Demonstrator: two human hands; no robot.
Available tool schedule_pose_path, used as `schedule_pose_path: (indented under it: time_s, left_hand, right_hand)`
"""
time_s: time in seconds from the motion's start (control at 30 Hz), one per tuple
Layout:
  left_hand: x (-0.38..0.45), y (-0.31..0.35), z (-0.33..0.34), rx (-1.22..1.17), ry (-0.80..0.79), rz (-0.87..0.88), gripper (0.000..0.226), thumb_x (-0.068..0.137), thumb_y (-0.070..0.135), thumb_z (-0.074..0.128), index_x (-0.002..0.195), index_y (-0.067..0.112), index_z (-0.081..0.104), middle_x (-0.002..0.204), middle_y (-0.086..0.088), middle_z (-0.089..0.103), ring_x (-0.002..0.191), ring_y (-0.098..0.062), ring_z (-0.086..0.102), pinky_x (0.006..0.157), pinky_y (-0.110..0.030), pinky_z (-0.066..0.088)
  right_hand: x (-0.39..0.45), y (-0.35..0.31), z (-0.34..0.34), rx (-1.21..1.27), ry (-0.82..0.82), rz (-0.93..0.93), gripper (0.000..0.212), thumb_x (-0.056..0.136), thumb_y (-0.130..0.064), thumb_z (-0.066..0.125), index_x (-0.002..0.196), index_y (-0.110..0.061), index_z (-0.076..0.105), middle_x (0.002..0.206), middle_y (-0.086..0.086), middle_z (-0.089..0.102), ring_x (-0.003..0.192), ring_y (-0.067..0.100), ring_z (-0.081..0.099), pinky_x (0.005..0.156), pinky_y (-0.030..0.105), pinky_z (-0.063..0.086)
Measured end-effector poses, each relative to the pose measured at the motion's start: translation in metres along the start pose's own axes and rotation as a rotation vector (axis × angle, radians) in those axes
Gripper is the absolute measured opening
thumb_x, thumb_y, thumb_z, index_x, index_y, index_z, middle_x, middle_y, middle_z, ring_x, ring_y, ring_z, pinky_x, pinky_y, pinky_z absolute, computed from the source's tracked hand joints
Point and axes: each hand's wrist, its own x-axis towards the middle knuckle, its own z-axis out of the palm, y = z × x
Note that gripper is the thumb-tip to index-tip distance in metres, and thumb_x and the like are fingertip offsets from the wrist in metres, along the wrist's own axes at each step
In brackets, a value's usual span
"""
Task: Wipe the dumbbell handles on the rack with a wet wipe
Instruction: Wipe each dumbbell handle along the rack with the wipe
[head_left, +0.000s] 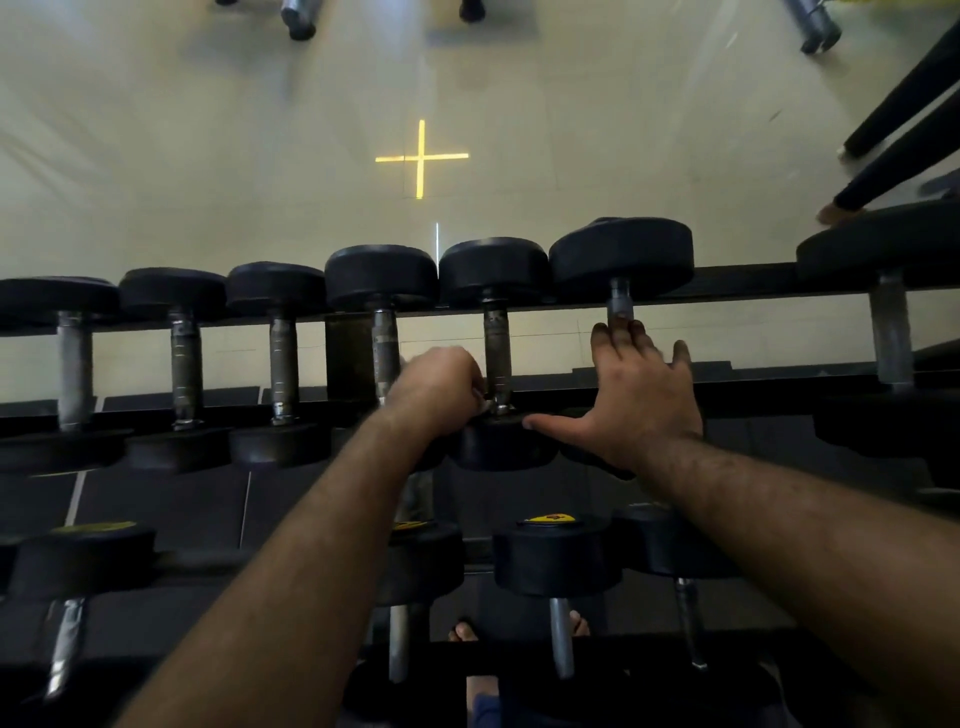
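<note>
Nearest the person, on the lower tier of the rack (519, 652), I count about five dumbbells with their black heads toward us, though blur and the forearms hide part of that row, so the number is a guess. Above it, at the front rail of the upper tier, the left hand (441, 389) is curled with its fingertips pinching a small white wet wipe (485, 404) against the near end of one dumbbell handle (496, 345), just where the bar meets its front head. The wipe is a soft, limp, damp scrap, weightless in the hand, and it probably wants bunching round the bar so it does not slide off the steel. The right hand (639, 389) lies flat with fingers straight and thumb spread wide, fingertips touching the next handle (621, 306) to the right, the thumb resting on the front head of the bar being wiped. The dumbbells look heavy, rigid and well seated, so they should stay put under rubbing. Seven stand on the upper tier. Beyond the back rail lies pale floor with one yellow cross (421, 157).
</note>
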Motion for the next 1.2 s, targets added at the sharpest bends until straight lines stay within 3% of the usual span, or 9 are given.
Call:
schedule_pose_path:
  time_s: [0.27,0.4,0.53,0.67,0.77,0.87,1.0,1.07,1.2]
  left_hand:
    - [-0.002,0.053,-0.003,-0.273,0.013,0.163,0.013,0.090,0.021,0.079,0.098,0.029,0.083,0.090,0.014,0.077,0.085,-0.004,0.069,0.078,-0.024,0.057]
    - [-0.005,0.042,-0.001,-0.137,-0.155,0.244,0.017,0.091,0.021,0.077,0.102,0.033,0.083,0.100,0.016,0.077,0.092,-0.002,0.069,0.092,-0.030,0.059]
    - [-0.020,0.003,-0.035,-0.045,-0.184,0.189,0.014,0.090,0.018,0.080,0.097,0.029,0.084,0.095,0.016,0.076,0.088,0.000,0.068,0.089,-0.029,0.059]
    - [-0.042,-0.025,-0.042,-0.192,0.164,0.043,0.009,0.092,0.021,0.078,0.099,0.026,0.082,0.093,0.014,0.074,0.089,-0.004,0.068,0.090,-0.033,0.059]
    - [-0.056,-0.033,-0.038,-0.503,0.525,-0.041,0.010,0.093,0.023,0.076,0.101,0.026,0.083,0.089,0.014,0.076,0.083,-0.001,0.070,0.079,-0.029,0.062]
    - [-0.069,-0.042,-0.039,-0.671,0.727,-0.109,0.010,0.095,0.028,0.075,0.101,0.025,0.083,0.089,0.014,0.076,0.081,0.003,0.070,0.075,-0.018,0.061]
    - [-0.080,-0.061,-0.034,-0.880,0.770,-0.104,0.004,0.093,0.025,0.079,0.095,0.026,0.082,0.087,0.011,0.079,0.085,-0.006,0.076,0.080,-0.037,0.065]
    - [-0.084,-0.067,-0.031,-0.933,0.755,-0.075,0.005,0.093,0.022,0.079,0.095,0.026,0.082,0.088,0.008,0.079,0.086,-0.011,0.077,0.080,-0.041,0.066]
    - [-0.089,-0.071,-0.029,-1.037,0.747,-0.086,0.006,0.093,0.019,0.079,0.096,0.024,0.082,0.091,0.002,0.080,0.090,-0.018,0.078,0.081,-0.044,0.066]
  right_hand:
    - [-0.001,0.002,0.004,0.049,0.012,-0.005,0.167,0.042,-0.118,0.033,0.169,-0.012,0.015,0.178,0.009,0.021,0.164,0.027,0.021,0.128,0.067,0.018]
    - [0.000,0.005,0.006,0.079,-0.004,-0.030,0.172,0.038,-0.118,0.039,0.170,-0.012,0.010,0.179,0.007,0.019,0.165,0.027,0.015,0.128,0.068,0.016]
    - [0.001,0.008,0.009,0.033,0.034,-0.096,0.163,0.044,-0.118,0.036,0.171,-0.016,0.017,0.178,0.008,0.020,0.165,0.028,0.016,0.128,0.070,0.015]
    - [-0.007,-0.005,0.002,-0.165,0.005,-0.484,0.146,0.062,-0.109,0.040,0.170,-0.013,0.020,0.177,0.011,0.024,0.160,0.031,0.030,0.127,0.066,0.022]
    - [-0.013,-0.065,0.003,-0.192,-0.044,-0.722,0.117,0.069,-0.097,0.058,0.152,-0.014,0.051,0.151,0.009,0.059,0.132,0.032,0.057,0.109,0.050,0.048]
    - [-0.013,-0.138,-0.007,-0.160,-0.281,-0.446,0.068,0.081,-0.065,0.080,0.129,-0.019,0.066,0.130,0.007,0.066,0.126,0.033,0.051,0.102,0.055,0.048]
    - [-0.014,-0.168,0.009,-0.306,-0.297,-0.187,0.036,0.097,-0.017,0.071,0.133,-0.014,0.066,0.134,0.019,0.065,0.140,0.046,0.038,0.110,0.087,0.028]
    - [-0.017,-0.164,0.013,-0.254,-0.219,-0.180,0.028,0.096,-0.014,0.070,0.124,-0.017,0.070,0.126,0.013,0.070,0.140,0.040,0.041,0.115,0.083,0.024]
    - [-0.024,-0.134,0.026,0.079,-0.062,-0.141,0.032,0.084,-0.016,0.075,0.113,-0.029,0.071,0.116,-0.004,0.071,0.131,0.026,0.048,0.110,0.052,0.032]
